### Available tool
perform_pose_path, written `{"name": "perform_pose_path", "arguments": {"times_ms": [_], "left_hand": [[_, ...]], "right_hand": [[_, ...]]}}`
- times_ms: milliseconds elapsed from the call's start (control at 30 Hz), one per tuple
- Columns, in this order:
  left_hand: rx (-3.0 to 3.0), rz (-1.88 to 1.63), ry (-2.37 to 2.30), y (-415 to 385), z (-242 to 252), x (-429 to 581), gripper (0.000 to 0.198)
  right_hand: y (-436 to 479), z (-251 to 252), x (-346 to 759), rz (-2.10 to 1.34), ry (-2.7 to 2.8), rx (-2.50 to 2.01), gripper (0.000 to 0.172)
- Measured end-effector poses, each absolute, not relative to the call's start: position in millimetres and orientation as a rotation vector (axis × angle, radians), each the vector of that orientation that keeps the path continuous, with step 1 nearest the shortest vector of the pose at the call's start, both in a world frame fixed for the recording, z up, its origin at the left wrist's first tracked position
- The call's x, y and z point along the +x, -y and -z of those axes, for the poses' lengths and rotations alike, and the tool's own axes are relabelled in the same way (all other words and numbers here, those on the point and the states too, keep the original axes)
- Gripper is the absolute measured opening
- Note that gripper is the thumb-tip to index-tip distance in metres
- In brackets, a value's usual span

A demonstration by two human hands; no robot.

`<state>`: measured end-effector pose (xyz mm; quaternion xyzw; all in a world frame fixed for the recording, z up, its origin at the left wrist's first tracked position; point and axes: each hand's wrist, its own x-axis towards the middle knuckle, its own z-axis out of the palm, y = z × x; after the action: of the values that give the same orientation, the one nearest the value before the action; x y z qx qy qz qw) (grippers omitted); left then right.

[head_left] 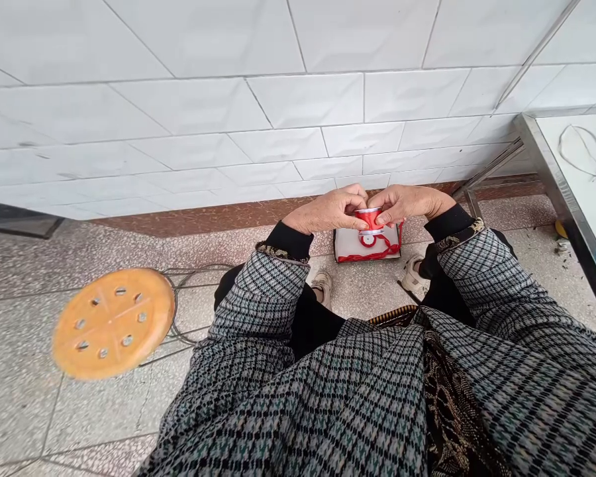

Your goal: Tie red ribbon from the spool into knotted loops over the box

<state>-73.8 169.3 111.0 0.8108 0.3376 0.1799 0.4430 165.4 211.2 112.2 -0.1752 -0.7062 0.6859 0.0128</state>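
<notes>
Both of my hands meet near the middle of the view, around a small red spool-like item (369, 218) with pale rims. My left hand (330, 211) grips its left side, thumb along the front. On the other side, my right hand (404, 203) pinches it with thumb and fingers. Red ribbon or cord hangs just below the item in loose loops. Under my hands, on the floor, sits a white box (346, 245) with dark edges and red material along its front and right side.
An orange round stool (114, 323) with holes and thin metal legs stands at the left. A metal-edged table (551, 159) with a pale cable (583, 149) is at the right. White wall tiles (308, 103) rise in front. My shoes flank the box.
</notes>
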Motion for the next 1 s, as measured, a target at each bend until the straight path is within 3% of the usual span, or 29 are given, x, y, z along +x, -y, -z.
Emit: {"name": "perform_pose_path", "arguments": {"times_ms": [233,600,833,1000], "left_hand": [[1.954,-0.593,-0.848,-169.4,-112.1,-77.1,0.034],[1.979,-0.702,-0.910,-172.0,-109.8,-74.0,0.041],[2.005,-0.762,-0.896,-170.9,-105.4,-69.9,0.044],[1.947,-0.772,-0.951,-165.6,-105.0,-63.0,0.039]], "right_hand": [[-204.5,-120.8,159.6,-2.055,2.144,-0.529,0.035],[-192.9,-123.3,157.3,-1.411,2.311,-0.573,0.027],[-193.2,-126.1,159.9,-1.325,2.321,-0.501,0.043],[-179.6,-129.5,153.9,-1.155,2.196,-0.692,0.058]]}}
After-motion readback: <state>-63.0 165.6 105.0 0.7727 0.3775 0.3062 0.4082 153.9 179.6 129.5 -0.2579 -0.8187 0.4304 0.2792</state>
